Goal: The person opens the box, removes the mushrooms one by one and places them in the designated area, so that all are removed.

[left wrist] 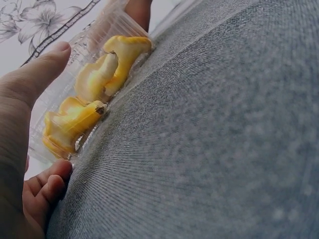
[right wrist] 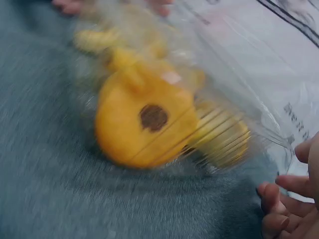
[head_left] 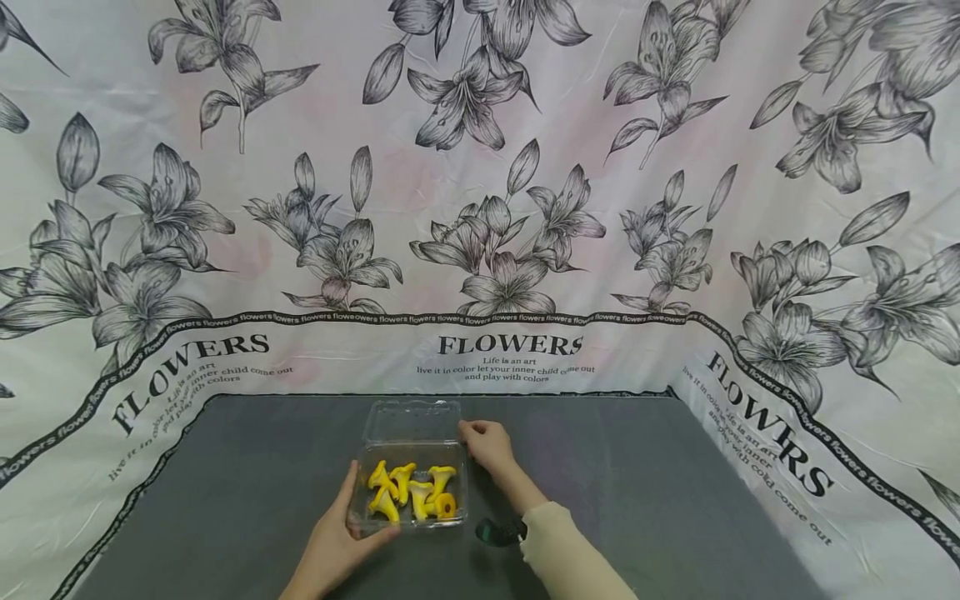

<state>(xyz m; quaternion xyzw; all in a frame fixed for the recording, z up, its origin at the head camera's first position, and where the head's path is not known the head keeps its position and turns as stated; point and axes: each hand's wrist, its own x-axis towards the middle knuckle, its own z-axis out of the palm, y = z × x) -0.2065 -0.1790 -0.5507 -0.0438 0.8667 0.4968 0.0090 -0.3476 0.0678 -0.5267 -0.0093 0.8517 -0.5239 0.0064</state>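
Observation:
A clear plastic clamshell box (head_left: pixel 408 527) stands on the dark grey table, its lid (head_left: pixel 412 422) swung back on the far side. Several yellow trumpet-shaped mushrooms (head_left: pixel 402 481) lie inside, looking like chanterelles; one (right wrist: pixel 149 119) shows a round dark spot at its centre. My left hand (head_left: pixel 337 525) grips the box at its near left corner, thumb along the front and fingers up the left side. At the lid's right edge, near the hinge, my right hand (head_left: pixel 489 446) pinches the plastic between thumb and curled fingers.
The grey table (head_left: pixel 637 483) spreads to both sides of the box. A pale flower-printed cloth (head_left: pixel 510 250) hangs behind and along the sides, meeting the table's edges. A dark object (head_left: pixel 497 532) sits at my right wrist, by the cream sleeve (head_left: pixel 566 550).

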